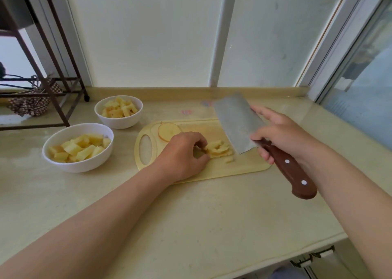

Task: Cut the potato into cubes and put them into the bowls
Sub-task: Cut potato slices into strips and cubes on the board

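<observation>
Pale-yellow potato pieces (218, 150) sit in a small heap near the middle of the cutting board (244, 169), some already in short cubes, one or two lying loose at the heap's near edge. The left hand (182, 153) is over the heap's left side, fingers curled and thumb tucked in, pinching the pieces together. A round slice (168, 131), not yet cut, lies flat at the board's far left corner. Just right of the heap the cleaver (235, 123) is tilted with its broad face showing, and the right hand (282, 134) is wrapped firmly around its wooden handle. Whether the blade's lower corner touches the board cannot be told.

Two white bowls stand on the counter (191, 215) to the left, the near bowl (78, 166) and the far bowl (118, 122), both already holding cubes.

The likely trouble is the fingertips: they are close to the blade's path, and a chop brought down before they pull back could nick them. The heap is loose too — a careless squeeze or scoop could scatter cubes off the board, and the bowls are a fair reach away.
</observation>
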{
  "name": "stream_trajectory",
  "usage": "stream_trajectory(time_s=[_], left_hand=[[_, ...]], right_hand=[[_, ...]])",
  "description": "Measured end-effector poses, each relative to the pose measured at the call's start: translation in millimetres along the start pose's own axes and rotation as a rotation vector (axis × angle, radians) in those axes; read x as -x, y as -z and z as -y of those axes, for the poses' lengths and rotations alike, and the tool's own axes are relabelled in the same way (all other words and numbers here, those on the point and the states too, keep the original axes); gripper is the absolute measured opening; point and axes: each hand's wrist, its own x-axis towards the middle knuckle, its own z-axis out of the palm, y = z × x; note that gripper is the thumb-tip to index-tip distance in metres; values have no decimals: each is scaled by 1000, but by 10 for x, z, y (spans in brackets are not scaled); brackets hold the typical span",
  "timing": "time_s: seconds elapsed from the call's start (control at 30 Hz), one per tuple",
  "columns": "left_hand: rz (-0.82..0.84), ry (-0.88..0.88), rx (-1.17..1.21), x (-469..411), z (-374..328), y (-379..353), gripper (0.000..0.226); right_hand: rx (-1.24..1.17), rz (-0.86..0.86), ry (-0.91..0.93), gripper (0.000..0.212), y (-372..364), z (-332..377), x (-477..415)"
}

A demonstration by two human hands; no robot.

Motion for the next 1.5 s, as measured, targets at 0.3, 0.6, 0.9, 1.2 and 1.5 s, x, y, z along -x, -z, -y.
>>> stream_trajectory(time_s=[0.3,0.6,0.9,1.2,1.5], left_hand=[[198,-32,-210,-7,-122,-44,73],[238,102,-340,-214,-411,-464,66],[53,255,-207,-361,-618,-590,38],[80,167,-243,-376,-867,-494,33],[111,101,-338,-771,-1169,-257,32]], right_hand=[[-127,-71,-97,66,255,-500,104],[134,-46,-46,63,107,-566,95],[312,111,30,43,-257,-425,152],[31,90,16,50,-219,-489,121],[-138,24,6,57,20,-229,85]])
